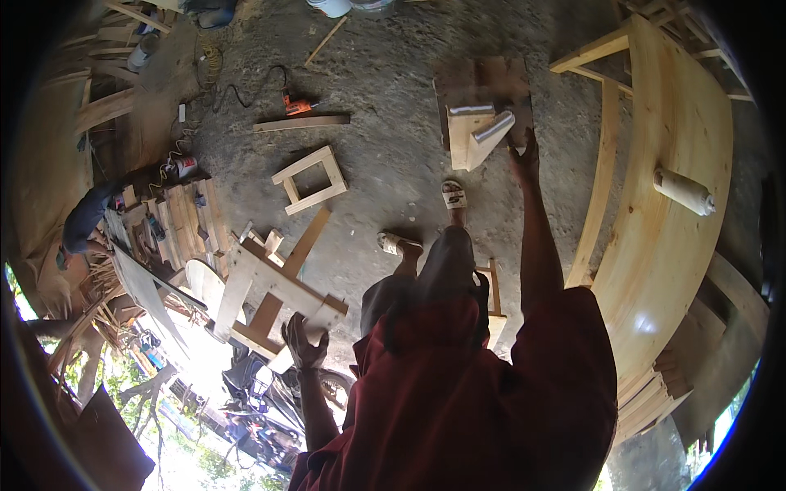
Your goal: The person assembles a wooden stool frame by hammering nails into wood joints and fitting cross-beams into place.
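Observation:
My right hand (525, 157) reaches forward beside two pale wooden pieces (469, 147) with whitish ends. Those pieces rest on a dark brown board (483, 78) on the ground. The fingers of that hand are apart, just right of the pieces, and I see nothing held in them. Low on the left, my left hand (305, 344) hangs with its fingers spread and slightly bent, holding nothing. It is nearest to a wooden frame of joined planks (274, 282); whether it touches the frame I cannot tell.
A long pale wooden panel (655, 213) stands on the right with a cylindrical bottle (684, 191) on it. Ahead lie a small rectangular wooden frame (311, 180), a wood strip (301, 123) and an orange corded power tool (295, 105). Another person (86, 217) is by stacked planks, far left.

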`<state>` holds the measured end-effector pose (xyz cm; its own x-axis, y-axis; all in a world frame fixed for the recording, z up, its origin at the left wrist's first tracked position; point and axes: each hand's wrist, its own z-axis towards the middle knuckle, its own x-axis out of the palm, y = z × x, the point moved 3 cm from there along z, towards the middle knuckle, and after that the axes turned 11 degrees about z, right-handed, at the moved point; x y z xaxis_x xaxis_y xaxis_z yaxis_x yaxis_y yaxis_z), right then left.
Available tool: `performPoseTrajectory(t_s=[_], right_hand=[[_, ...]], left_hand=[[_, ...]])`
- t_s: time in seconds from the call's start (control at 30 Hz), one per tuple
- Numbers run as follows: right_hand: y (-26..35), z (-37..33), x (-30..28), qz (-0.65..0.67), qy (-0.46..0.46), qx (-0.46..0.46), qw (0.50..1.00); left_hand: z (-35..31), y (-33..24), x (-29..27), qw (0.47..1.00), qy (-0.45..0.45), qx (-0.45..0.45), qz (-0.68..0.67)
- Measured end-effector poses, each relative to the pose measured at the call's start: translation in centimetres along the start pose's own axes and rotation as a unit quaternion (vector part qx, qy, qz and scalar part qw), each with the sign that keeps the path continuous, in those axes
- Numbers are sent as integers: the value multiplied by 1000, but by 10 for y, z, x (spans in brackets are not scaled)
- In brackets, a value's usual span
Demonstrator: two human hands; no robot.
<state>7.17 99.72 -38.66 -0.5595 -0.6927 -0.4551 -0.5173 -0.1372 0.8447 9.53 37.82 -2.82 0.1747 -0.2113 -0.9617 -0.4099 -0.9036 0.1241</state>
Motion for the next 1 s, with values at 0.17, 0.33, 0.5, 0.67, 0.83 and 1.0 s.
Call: performPoseTrajectory(t_s=[0.17, 0.33, 0.5, 0.67, 0.83, 1.0], right_hand=[[141, -44, -18, 137, 117, -131, 975], [155, -47, 2, 60, 65, -77, 993], [163, -56, 3, 49, 30, -120, 991], [147, -120, 1, 23, 2, -153, 988], [141, -223, 0, -76, 24, -235, 969], [216, -335, 28, 5, 116, -264, 958]], left_hand=[[18, -35, 24, 988, 122, -69, -71], [31, -44, 21, 986, 52, -97, -126], [25, -18, -3, 989, -10, -99, -113], [14, 6, 15, 977, -169, -119, 44], [22, 42, 3, 972, -115, -188, -84], [-28, 131, 2, 974, -145, -150, -84]])
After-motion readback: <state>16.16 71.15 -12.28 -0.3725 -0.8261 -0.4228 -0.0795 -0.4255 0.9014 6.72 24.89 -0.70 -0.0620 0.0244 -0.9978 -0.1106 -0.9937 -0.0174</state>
